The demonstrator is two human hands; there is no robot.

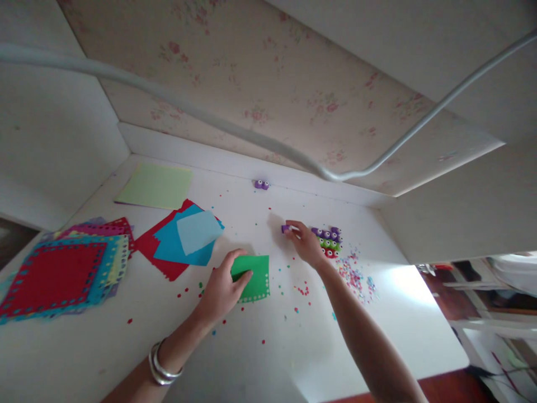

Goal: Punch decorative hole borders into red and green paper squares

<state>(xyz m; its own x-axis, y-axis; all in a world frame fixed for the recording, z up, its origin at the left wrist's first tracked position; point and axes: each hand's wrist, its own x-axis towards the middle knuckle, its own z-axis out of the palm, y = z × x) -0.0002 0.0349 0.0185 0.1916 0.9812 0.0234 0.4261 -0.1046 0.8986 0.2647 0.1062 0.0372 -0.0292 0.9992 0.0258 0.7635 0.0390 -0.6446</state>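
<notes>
My left hand (226,285) pinches a green paper square (257,274) between thumb and fingers. Small punched holes run along the paper's lower and right edges. To the right, my right hand (302,240) grips a small purple craft punch (286,229) in its fingertips, just above the table and apart from the green paper. Beside that hand stand several more little punches (330,243) with eye-like tops, in purple, green and red rows. Two purple punches (262,184) sit near the back wall.
Red and blue sheets (205,254) with a light blue piece lie left of my hands. A stack of punched coloured papers (62,274) is at far left, pale green paper (155,186) behind. Confetti (354,274) is heaped at right and scattered about. A white cable (268,143) hangs across.
</notes>
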